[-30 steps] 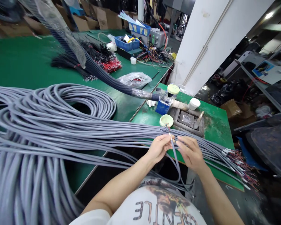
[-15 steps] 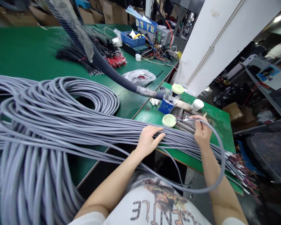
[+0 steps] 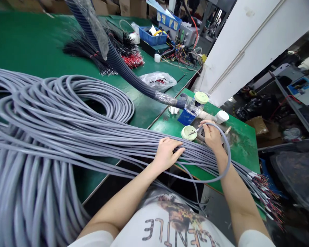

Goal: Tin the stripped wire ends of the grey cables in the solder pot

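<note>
My right hand [image 3: 211, 134] pinches a grey cable [image 3: 228, 154] close to its stripped end, and the cable loops down and back past my wrist. Thin dark wires [image 3: 192, 132] stick out of that end and reach into a small round pale-green dish [image 3: 189, 136]; whether they touch its contents I cannot tell. Fingers apart, my left hand [image 3: 169, 151] lies on a thick bundle of grey cables [image 3: 134, 137] that crosses the bench. Stripped, multicoloured wire ends [image 3: 266, 193] fan out at the bundle's right end.
A corrugated hose [image 3: 134, 79] slants overhead to a blue box [image 3: 186, 116] beside the dishes. A white cup [image 3: 221, 116] and a pale-green lidded pot [image 3: 201, 97] stand behind. Black and red wires [image 3: 103, 56], a plastic bag [image 3: 158, 81] and blue baskets [image 3: 152, 36] occupy the far bench.
My right hand has moved left towards the dish, bringing the wire ends over and into it. The cable loop has become smaller. My left hand stays on the bundle; the view has shifted slightly.
</note>
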`<state>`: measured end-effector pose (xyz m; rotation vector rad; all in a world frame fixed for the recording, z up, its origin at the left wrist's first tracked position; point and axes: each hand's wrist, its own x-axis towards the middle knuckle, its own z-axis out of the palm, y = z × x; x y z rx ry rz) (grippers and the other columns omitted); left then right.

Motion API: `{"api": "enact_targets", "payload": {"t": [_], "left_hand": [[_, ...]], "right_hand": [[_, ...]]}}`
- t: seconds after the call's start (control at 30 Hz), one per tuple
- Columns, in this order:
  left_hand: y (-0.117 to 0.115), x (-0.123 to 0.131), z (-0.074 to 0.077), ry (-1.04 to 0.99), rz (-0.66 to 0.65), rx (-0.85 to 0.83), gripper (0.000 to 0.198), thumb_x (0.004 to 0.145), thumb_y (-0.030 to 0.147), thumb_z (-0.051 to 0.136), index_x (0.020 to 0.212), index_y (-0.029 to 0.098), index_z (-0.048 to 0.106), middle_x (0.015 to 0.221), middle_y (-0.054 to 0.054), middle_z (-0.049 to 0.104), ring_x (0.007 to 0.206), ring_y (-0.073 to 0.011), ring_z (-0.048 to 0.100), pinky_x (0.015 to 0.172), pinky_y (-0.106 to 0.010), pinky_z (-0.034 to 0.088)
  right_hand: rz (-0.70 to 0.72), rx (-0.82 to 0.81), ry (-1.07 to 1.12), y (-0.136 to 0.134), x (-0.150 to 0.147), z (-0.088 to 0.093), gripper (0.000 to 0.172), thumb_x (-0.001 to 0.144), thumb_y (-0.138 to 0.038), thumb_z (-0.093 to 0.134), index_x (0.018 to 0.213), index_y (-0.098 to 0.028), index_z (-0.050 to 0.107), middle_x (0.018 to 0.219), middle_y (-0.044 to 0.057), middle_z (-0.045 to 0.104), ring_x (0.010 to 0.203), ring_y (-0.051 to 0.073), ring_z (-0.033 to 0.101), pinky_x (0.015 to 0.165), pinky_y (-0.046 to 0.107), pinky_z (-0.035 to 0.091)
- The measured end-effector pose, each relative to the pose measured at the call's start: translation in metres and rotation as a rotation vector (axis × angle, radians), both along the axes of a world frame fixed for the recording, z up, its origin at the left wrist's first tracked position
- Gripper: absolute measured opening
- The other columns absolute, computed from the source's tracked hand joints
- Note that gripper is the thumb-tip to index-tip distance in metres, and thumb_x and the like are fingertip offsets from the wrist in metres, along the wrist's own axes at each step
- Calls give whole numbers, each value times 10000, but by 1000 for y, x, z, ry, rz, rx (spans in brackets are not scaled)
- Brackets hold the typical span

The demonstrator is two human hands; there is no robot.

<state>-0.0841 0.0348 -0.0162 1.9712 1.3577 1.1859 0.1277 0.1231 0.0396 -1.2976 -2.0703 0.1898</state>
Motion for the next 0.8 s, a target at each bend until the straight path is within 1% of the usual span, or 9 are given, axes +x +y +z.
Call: {"api": "enact_targets", "payload": {"t": [0.27, 0.43, 0.8], "left_hand": [[0, 0, 0, -2, -21, 0, 206, 873, 363, 571, 994, 218, 655, 996, -30, 723, 955, -178, 632, 1003, -401, 310], [0, -1, 1, 1, -30, -14, 210, 875, 369, 565, 997, 222, 654, 1011, -34, 721, 963, -182, 629, 1009, -408, 304], [0, 0, 1, 13, -30, -26, 225, 876, 381, 560, 1003, 222, 656, 1012, -33, 718, 976, -187, 620, 1015, -409, 307]], "right_hand": [[3, -7, -87, 11, -12, 5, 248, 950, -305, 383, 995, -214, 609, 894, 44, 690, 925, 227, 565, 880, 381, 395], [25, -6, -163, 18, -14, 3, 239, 947, -303, 392, 1002, -222, 610, 894, 36, 695, 887, 225, 563, 854, 372, 390], [20, 39, -295, 16, -17, 0, 226, 952, -323, 397, 999, -248, 606, 908, 22, 684, 856, 215, 548, 828, 368, 366]]}}
